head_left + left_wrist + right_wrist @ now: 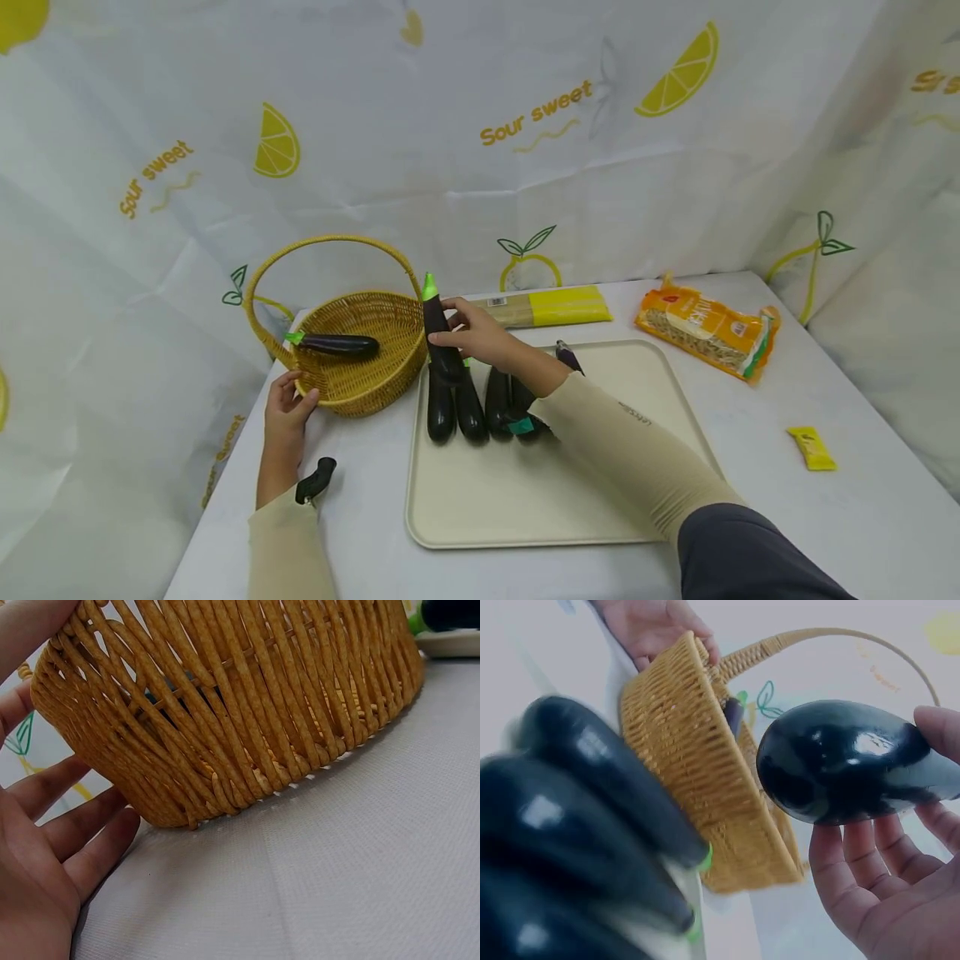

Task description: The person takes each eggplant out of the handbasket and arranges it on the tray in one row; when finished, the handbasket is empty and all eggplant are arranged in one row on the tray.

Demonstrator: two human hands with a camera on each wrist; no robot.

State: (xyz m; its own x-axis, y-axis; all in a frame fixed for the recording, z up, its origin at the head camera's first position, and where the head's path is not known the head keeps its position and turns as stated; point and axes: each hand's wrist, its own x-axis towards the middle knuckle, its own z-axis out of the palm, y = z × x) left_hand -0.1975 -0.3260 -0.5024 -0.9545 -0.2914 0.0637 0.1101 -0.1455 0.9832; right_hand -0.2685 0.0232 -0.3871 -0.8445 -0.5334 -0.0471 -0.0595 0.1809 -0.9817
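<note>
My right hand [483,337] grips a dark purple eggplant [442,346] with a bright green stem, raised over the tray's back left corner beside the basket. In the right wrist view the thumb and fingers hold this eggplant [832,761] from opposite sides. My left hand [285,425] holds the near left rim of a wicker basket [375,402] with a tall arched handle. The left wrist view has the thumb over the rim and fingers along the woven wall [247,712]. One eggplant [341,346] lies inside the basket. Several more eggplants [441,408] lie on a beige tray [525,512].
Behind the tray lies a long yellow-ended packet [570,306]. An orange bag [705,329] sits at the back right, and a small yellow packet [812,448] lies nearer on the right. Teal tape [521,426] shows by the tray's eggplants. A printed white curtain [420,167] hangs behind the table.
</note>
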